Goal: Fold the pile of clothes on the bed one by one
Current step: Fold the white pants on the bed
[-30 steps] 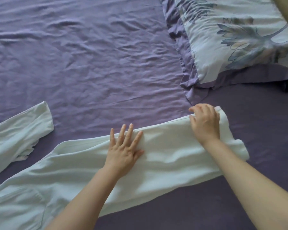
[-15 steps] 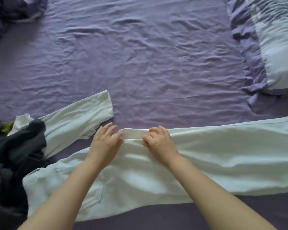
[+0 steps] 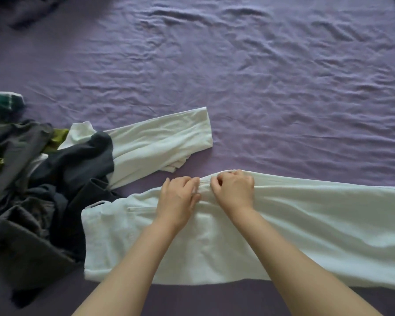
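Your two forearms come into view bare from the bottom edge, with no sleeve or cuff showing on either. Your left hand [image 3: 177, 198] and your right hand [image 3: 234, 190] are bare too, with short, plain fingernails where they can be made out.

Bed [image 3: 249, 71] with wrinkled purple sheet fills the frame. White trousers [image 3: 283, 236] lie flat across lower centre to right edge. A second white garment [image 3: 160, 142] lies centre-left, just above the trousers, its left end under the pile of dark clothes [image 3: 32, 190] at the left edge. Green-and-white striped piece [image 3: 4, 104] at the pile's top. Dark bedding [image 3: 21, 10] bunched upper left.
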### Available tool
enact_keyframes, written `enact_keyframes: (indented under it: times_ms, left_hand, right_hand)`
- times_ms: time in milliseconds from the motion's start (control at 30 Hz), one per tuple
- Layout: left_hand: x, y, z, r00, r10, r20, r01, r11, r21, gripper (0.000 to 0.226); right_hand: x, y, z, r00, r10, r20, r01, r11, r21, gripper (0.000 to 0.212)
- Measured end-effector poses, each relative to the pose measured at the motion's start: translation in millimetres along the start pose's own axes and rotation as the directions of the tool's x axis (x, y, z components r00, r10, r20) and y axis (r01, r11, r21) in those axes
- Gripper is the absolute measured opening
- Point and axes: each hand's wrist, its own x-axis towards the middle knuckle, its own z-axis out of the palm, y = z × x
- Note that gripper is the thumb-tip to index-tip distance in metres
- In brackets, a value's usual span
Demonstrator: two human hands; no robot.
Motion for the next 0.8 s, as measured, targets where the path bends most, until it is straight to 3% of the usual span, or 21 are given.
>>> enact_keyframes:
  times_ms: [100, 200, 333, 500, 600, 700, 800]
  left_hand:
    - [-5, -2, -1, 0.999, 0.010, -0.034, -0.011, 0.999, -0.045, 0.054]
    - [-4, -13, -2, 0.999, -0.047, 0.019, 0.046, 0.997, 0.056, 0.063]
    - [2, -35, -2, 0.995, -0.096, 0.029, 0.091, 0.986, 0.137, 0.065]
    - [-4, -58, -8, 0.997, -0.072, 0.037, 0.061, 0.971, 0.230, 0.058]
    - [-6, -55, -16, 0.998, 0.013, -0.061, 0.002, 0.970, 0.242, 0.054]
    - [-1, -53, -22, 0.968, 0.136, -0.211, -0.067, 0.949, 0.307, 0.064]
    - [1, -45, -20, 0.960, 0.116, -0.255, -0.034, 0.951, 0.307, 0.071]
  right_hand:
    - [10, -1, -11, 0.995, 0.073, -0.070, -0.064, 0.989, 0.130, 0.029]
    - [37, -3, -16, 0.994, 0.077, -0.078, -0.068, 0.991, 0.117, 0.022]
    - [62, -7, -2, 0.996, -0.087, -0.037, 0.082, 0.992, -0.100, 0.026]
    - [50, 7, 4, 0.971, -0.225, -0.085, 0.222, 0.974, -0.041, 0.025]
    - [49, 15, -3, 0.958, -0.282, -0.045, 0.283, 0.959, 0.029, 0.020]
    - [65, 14, -3, 0.970, -0.238, -0.045, 0.239, 0.971, 0.023, 0.010]
    - [76, 9, 3, 0.973, -0.227, -0.030, 0.225, 0.973, -0.050, 0.012]
